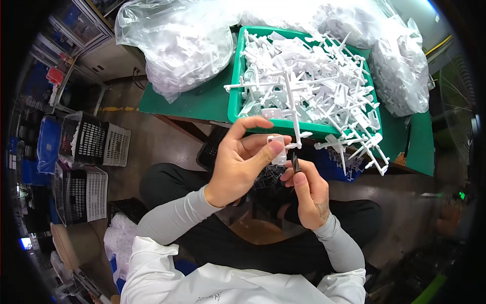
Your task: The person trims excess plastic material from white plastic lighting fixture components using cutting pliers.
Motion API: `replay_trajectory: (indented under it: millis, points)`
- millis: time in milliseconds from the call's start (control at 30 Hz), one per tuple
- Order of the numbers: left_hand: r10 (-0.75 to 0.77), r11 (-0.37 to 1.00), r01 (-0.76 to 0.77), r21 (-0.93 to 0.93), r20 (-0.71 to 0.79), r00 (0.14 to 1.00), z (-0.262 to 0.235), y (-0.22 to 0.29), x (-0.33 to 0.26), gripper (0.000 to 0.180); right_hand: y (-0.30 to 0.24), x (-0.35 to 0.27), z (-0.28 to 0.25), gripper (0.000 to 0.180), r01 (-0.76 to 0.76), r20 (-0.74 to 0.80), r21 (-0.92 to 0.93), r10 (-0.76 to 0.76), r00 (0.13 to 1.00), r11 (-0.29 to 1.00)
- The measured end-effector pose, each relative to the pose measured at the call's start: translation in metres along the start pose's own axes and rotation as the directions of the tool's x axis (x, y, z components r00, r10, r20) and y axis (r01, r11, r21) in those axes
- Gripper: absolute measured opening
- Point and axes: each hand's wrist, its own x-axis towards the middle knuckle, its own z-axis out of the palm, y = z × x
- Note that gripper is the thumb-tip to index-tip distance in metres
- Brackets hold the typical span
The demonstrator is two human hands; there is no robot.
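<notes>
**Small white part pinched at the left fingers, dark tool in the right**

The left hand [238,164] is raised in front of the green table [202,101], just below the near rim of the green tray [234,96]. Its thumb and forefinger are curled toward each other and pinch a small white plastic part [277,147]; the part sits between the thumb tip and the forefinger, with its right end standing clear of the fingers. A thin white stem runs from that end up toward the tray rim; whether it is joined to the part cannot be told.

The right hand [310,195] lies just below and to the right of the left. Its fingers are pressed together around a small dark tool [295,163], which points upward and meets the lower right edge of the white part. The tool's type cannot be made out.

The tray is heaped with white plastic sprues [309,86], some hanging over its near right corner. Two clear plastic bags [177,45] of white pieces lie on the table on either side of the tray.

Both forearms wear grey sleeves, and the person sits with dark trousers below the hands. On the floor to the left stand perforated crates [93,139], black and white
</notes>
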Motion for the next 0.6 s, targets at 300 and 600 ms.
replay_trajectory:
  millis: [300,600]
  points:
    - [0.001,0.995,-0.003,0.098,0.02,1.0,0.0001,-0.0095,-0.0032,0.022,0.0032,0.0006,-0.0038,0.026,0.001,-0.006,-0.077,-0.002,1.0,0.997]
    - [-0.029,0.993,0.027,0.112,0.015,0.999,0.0033,-0.0112,-0.0051,0.02,0.0031,-0.0022,-0.0008,0.033,-0.033,0.038,-0.094,0.037,0.999,0.995]
